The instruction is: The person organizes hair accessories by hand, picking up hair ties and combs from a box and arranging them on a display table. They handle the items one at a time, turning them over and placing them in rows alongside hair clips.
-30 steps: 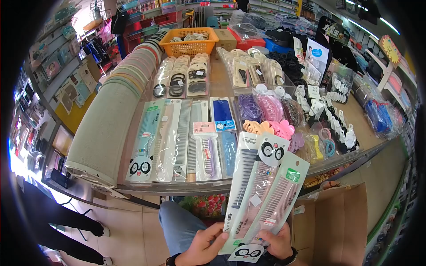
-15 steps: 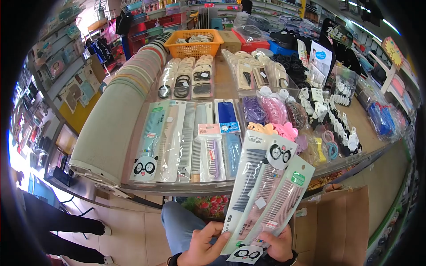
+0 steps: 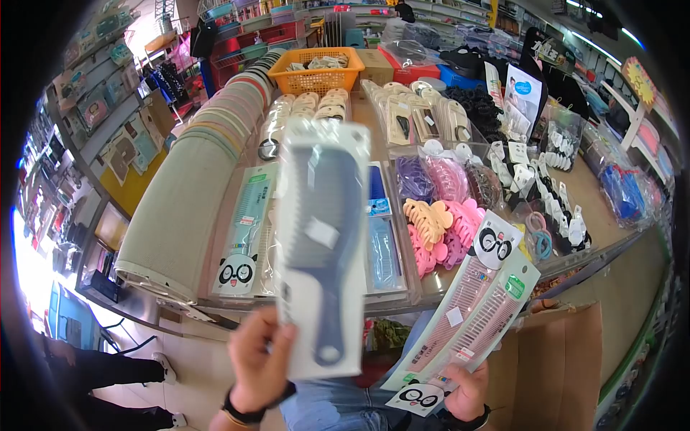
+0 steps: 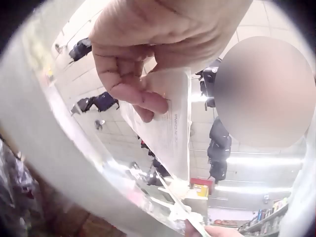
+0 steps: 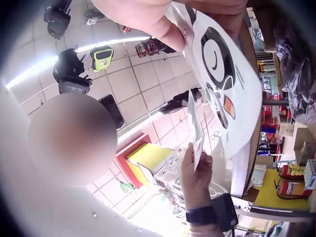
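In the head view my left hand [image 3: 260,359] holds up a packaged dark blue-grey comb [image 3: 327,251], pinched at the lower left edge of its pack. The comb has a curved handle with a hole, and a white sticker is on the pack. Seen from the left wrist, thumb and fingers grip the pale back of that pack [image 4: 170,131]. Lower right, my right hand [image 3: 468,391] grips two packaged pink combs [image 3: 460,305] near their bottom ends, fanned out and tilted right. Panda-face cards [image 5: 217,59] mark one pack's ends; the right wrist view shows one close up.
A table display holds more packaged combs [image 3: 248,223], pastel claw clips [image 3: 430,223] and hair ties on cards. A grey-green roll [image 3: 169,208] lies along its left. An orange basket [image 3: 316,68] stands at the back. Below right is an open cardboard box [image 3: 553,352].
The dark comb's pack has come out of the fan of three. My left hand has lifted it up and left, over the display; my right hand keeps the two pink combs, slightly further right.
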`<action>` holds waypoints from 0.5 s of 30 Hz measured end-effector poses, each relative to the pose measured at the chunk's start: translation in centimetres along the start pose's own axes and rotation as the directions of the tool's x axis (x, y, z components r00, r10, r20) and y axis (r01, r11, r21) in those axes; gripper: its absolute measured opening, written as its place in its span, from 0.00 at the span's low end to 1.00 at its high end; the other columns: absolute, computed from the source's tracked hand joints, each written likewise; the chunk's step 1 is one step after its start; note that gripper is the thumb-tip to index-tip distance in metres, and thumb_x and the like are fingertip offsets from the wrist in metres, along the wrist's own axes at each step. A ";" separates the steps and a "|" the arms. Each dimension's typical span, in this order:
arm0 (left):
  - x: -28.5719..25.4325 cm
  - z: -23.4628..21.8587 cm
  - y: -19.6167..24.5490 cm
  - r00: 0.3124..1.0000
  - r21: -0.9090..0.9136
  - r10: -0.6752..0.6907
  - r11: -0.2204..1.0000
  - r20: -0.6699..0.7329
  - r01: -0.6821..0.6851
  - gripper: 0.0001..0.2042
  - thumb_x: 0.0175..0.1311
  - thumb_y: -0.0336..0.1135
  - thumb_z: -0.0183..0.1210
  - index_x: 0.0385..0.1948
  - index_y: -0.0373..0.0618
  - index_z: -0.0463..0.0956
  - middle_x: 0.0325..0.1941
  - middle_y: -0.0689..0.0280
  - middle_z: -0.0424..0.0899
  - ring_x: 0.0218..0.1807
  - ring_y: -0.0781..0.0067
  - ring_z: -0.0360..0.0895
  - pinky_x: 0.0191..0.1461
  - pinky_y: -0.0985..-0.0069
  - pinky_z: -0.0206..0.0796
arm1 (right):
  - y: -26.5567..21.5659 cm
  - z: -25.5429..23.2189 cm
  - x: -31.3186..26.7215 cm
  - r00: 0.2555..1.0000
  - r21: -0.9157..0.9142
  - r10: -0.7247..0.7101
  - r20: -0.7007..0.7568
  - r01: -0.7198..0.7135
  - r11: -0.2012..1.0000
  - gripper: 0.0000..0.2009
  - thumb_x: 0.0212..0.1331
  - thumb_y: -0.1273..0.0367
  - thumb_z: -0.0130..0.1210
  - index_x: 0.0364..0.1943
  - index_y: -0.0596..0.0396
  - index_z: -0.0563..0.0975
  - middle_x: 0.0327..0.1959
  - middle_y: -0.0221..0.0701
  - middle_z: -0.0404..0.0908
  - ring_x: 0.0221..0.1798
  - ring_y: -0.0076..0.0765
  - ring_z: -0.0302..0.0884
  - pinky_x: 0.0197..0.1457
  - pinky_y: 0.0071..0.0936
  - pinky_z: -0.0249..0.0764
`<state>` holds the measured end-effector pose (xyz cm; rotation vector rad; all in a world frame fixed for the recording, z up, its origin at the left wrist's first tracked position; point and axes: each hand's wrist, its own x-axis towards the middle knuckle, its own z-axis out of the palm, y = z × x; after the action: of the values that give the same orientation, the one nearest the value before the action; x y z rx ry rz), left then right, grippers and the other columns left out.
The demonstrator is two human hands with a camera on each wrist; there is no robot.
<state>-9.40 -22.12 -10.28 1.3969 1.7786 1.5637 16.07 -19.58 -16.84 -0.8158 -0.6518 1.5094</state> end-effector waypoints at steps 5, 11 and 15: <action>7.1 -2.2 1.4 0.997 -0.044 -0.048 0.998 -0.068 0.045 0.09 0.61 0.26 0.50 0.40 0.30 0.72 0.27 0.66 0.79 0.29 0.86 0.73 0.30 0.88 0.63 | 0.2 -0.4 -0.1 1.000 -0.029 0.011 0.006 -0.011 1.000 0.20 0.42 0.78 0.48 0.46 0.65 0.69 0.40 0.37 0.77 0.40 0.34 0.76 0.46 0.28 0.71; 9.5 -1.4 -0.4 0.980 -0.088 -0.176 0.979 0.099 0.184 0.11 0.62 0.27 0.49 0.43 0.30 0.70 0.29 0.62 0.81 0.27 0.85 0.74 0.29 0.86 0.64 | -0.2 -0.1 0.1 0.998 -0.065 0.063 0.014 -0.062 0.996 0.21 0.42 0.78 0.49 0.46 0.66 0.68 0.40 0.39 0.77 0.41 0.35 0.76 0.46 0.30 0.71; 10.0 -1.3 -3.1 0.992 0.147 -0.090 0.986 0.085 0.077 0.13 0.58 0.26 0.52 0.45 0.32 0.69 0.28 0.61 0.80 0.25 0.83 0.73 0.27 0.84 0.63 | -0.1 -0.5 0.1 0.997 -0.081 0.082 0.013 -0.080 0.993 0.21 0.42 0.78 0.50 0.46 0.66 0.68 0.41 0.39 0.76 0.41 0.35 0.76 0.46 0.30 0.71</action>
<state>-15.99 -13.94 -9.61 1.4154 1.9005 1.3305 16.57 -19.47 -17.05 -0.9014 -0.7028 1.5729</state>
